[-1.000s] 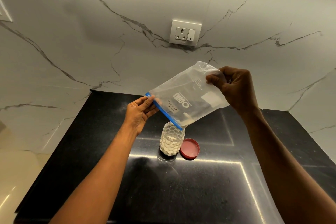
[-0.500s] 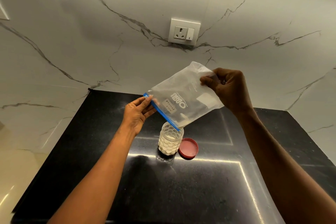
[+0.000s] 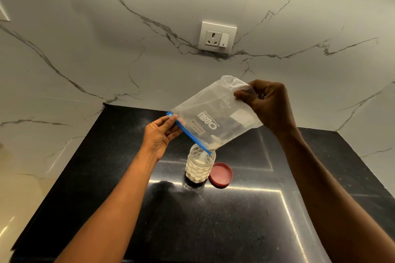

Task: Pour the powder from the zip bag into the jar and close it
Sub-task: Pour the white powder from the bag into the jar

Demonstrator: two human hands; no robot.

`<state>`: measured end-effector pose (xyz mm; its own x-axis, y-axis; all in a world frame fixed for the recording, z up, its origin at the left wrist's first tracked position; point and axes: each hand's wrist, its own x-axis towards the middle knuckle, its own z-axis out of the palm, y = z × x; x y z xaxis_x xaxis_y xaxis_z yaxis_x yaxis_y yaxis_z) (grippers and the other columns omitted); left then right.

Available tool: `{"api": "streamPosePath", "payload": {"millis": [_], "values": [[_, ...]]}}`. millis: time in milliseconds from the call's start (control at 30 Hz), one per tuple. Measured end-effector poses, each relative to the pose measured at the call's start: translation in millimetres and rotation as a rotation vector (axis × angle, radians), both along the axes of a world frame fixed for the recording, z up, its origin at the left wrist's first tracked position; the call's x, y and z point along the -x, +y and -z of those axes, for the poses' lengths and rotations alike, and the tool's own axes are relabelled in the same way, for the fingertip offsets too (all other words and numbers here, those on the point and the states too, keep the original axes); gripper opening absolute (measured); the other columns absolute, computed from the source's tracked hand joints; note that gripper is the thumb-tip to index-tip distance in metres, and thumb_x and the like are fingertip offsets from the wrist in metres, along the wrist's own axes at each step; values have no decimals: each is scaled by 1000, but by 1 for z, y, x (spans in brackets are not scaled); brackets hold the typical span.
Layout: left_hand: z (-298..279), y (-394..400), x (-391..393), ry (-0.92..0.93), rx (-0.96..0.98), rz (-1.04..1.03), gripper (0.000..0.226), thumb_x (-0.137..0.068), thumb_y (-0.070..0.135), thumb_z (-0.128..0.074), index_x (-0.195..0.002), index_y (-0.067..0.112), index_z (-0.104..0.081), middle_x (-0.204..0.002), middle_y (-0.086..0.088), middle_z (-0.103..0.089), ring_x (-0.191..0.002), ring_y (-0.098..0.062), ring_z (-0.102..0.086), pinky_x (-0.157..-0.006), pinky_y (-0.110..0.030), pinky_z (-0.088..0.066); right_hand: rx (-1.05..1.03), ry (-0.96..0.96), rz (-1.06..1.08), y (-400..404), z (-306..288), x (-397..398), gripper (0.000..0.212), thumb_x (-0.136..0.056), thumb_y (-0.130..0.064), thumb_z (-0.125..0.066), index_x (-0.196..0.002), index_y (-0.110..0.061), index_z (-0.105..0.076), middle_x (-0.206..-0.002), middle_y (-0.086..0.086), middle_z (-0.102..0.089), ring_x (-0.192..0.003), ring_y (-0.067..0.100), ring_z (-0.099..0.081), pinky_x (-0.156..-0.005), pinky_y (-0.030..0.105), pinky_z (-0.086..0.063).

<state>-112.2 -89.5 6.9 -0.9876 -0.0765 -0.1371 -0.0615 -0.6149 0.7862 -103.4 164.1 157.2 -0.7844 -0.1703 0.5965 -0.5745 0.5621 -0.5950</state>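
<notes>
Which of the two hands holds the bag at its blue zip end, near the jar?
The left hand. It pinches the zip bag at the upper end of its blue zip strip, whose low end is over the open jar; the right hand grips the raised bottom corner.

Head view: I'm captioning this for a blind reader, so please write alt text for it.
Two bare hands tip a clear zip bag so its blue-zip corner sits over an open jar of white powder on a black counter. The left hand holds the zip end, the right hand the raised bottom; a red lid lies beside the jar.
</notes>
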Motion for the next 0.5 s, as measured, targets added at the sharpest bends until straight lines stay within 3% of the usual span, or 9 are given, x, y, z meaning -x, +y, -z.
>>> {"api": "streamPosePath", "payload": {"millis": [233,500], "values": [[2,-1,1,-2,-11,-6,22,-92,11,-63,-114,5,-67,-104,-12,-75,-97,-27,-74,-76,-36,-63,13,2,-12,-3,1,0,20,-84,-27,-75,-90,-8,-74,-83,2,-73,-74,13,-71,-64,33,-61],[6,-3,1,-12,-6,-11,21,-92,10,-64,-112,6,-68,-105,-13,-75,-98,-27,-73,-79,-37,-63,28,-27,-26,-4,7,3,20,-84,-28,-75,-88,-8,-74,-81,4,-74,-72,20,-71,-62,46,-59]]}}
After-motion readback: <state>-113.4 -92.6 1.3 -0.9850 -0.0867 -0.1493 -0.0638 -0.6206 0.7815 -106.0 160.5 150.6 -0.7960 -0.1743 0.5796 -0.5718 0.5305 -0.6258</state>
